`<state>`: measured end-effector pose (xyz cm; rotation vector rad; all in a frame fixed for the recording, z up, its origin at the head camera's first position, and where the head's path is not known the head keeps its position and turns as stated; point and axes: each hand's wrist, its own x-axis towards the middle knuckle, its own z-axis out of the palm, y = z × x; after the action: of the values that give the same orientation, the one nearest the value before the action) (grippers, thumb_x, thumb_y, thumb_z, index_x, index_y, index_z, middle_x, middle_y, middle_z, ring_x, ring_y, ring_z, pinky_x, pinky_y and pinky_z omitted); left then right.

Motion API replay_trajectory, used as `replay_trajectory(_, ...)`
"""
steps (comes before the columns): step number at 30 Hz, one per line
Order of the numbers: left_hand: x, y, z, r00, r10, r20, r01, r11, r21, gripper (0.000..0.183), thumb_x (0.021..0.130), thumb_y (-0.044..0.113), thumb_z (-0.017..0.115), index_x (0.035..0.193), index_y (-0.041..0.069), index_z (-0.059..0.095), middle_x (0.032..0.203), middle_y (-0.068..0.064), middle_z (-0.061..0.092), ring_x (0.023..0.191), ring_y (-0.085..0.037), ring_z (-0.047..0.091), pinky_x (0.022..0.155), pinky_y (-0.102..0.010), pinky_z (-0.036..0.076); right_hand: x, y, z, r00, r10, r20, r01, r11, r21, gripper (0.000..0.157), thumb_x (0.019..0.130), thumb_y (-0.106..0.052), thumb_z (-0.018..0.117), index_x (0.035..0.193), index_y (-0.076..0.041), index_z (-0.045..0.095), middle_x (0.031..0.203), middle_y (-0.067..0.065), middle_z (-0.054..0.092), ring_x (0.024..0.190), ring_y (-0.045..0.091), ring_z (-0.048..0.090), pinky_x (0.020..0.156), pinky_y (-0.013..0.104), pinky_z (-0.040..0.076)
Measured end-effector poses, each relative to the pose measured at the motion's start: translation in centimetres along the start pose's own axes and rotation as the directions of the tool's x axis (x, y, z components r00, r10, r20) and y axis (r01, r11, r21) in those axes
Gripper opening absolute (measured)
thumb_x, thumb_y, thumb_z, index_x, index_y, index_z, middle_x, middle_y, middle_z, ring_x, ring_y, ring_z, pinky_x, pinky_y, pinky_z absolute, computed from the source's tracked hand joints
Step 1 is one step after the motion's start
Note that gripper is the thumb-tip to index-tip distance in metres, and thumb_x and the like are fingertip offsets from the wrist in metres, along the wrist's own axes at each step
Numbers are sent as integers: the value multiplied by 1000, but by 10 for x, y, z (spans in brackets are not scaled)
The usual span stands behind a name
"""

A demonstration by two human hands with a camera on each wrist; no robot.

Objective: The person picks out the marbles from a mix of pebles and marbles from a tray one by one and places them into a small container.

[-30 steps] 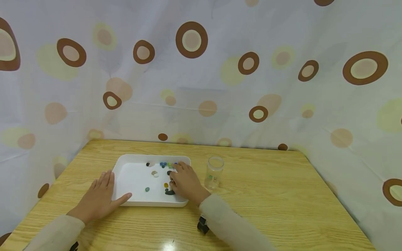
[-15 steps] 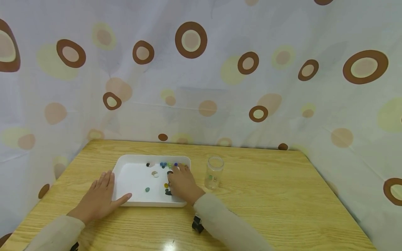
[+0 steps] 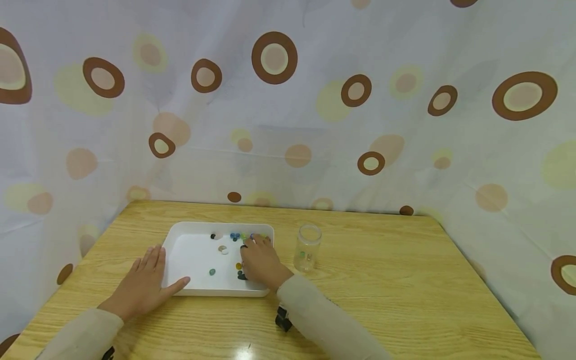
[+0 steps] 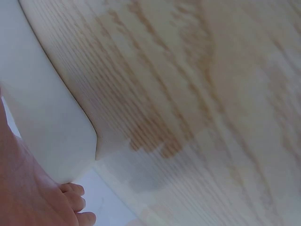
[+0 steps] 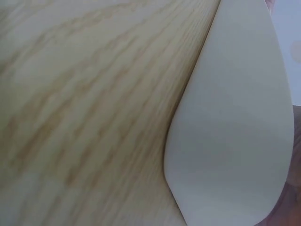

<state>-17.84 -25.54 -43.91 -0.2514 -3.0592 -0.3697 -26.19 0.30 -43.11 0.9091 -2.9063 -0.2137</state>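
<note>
A white tray [image 3: 193,260] holds several small smooth glass pebbles and stones. My left hand [image 3: 141,287] lies with fingers straight at the tray's left side, thumb over the near left corner. In the left wrist view the hand [image 4: 28,188] is against the tray's outer wall [image 4: 56,117]. My right hand [image 3: 262,262] reaches down into the tray's right part, fingers bent among the pebbles; its fingertips are hidden, so any hold is unclear. Close by lie an amber pebble [image 3: 238,266] and a long dark stone [image 3: 242,276]. The tray wall [image 5: 230,117] fills much of the right wrist view.
Just right of the tray stands a clear jar [image 3: 308,245] with a few pebbles inside. Blue pebbles [image 3: 235,235], a white stone [image 3: 224,251] and a green pebble [image 3: 212,272] lie apart in the tray. A patterned cloth [image 3: 288,125] hangs behind the wooden table [image 3: 382,285].
My right hand has shifted slightly left within the tray, then stayed there over the last half second. The left hand has kept its place.
</note>
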Motion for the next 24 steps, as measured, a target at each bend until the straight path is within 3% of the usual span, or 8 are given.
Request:
replay_trajectory(11, 0, -1, 1, 1000, 11, 1, -11, 1000, -4, 105, 89, 66, 46, 141, -22, 22, 148, -39, 20, 136, -55, 19, 107, -67, 18, 2, 3, -5, 998, -36, 54, 37, 999, -6, 22, 93, -32, 61, 104, -17, 72, 129, 2, 58, 122, 23, 47, 103, 45, 41)
replay_trajectory(24, -1, 2, -1, 1000, 13, 5, -13, 1000, -3, 104, 90, 65, 47, 139, -23, 23, 147, -40, 20, 135, -56, 19, 106, -68, 19, -7, 10, -14, 994, -98, -58, 94, 993, -70, 23, 89, -29, 62, 105, -17, 73, 134, 2, 55, 133, 26, 40, 108, 41, 37)
